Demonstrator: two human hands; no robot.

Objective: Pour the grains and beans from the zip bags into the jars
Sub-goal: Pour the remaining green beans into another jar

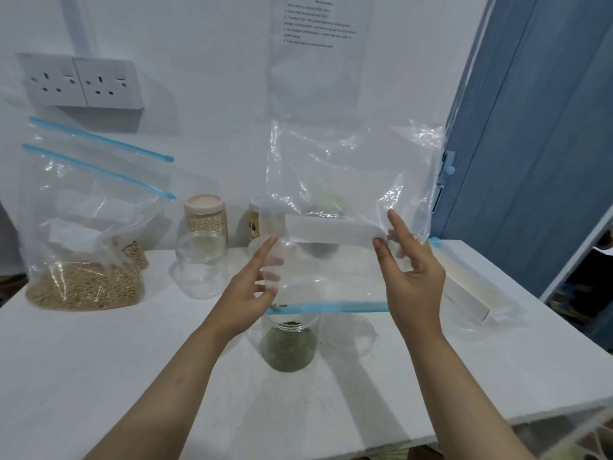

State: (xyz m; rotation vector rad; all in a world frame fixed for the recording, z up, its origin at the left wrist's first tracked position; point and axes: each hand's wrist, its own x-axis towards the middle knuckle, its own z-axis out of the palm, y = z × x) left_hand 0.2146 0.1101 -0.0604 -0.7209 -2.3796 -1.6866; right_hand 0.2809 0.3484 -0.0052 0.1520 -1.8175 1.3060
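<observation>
I hold a clear zip bag [348,167] upside down, its blue zip strip at the bottom just above an open jar of green beans [290,346]. A few green beans cling at the zip's left end; the rest of the bag looks empty. My left hand [245,293] grips the bag's left side and my right hand [411,280] grips its right side. At the left stand two zip bags of tan grain [83,283], zips shut. An empty clear jar [202,263] stands between them and my hands.
A lidded jar of pale grain [204,214] and another filled jar [253,220] stand by the wall. A flat empty zip bag [471,287] lies at the right. A clear lid [351,333] lies beside the bean jar. The white table's front edge [365,443] is close.
</observation>
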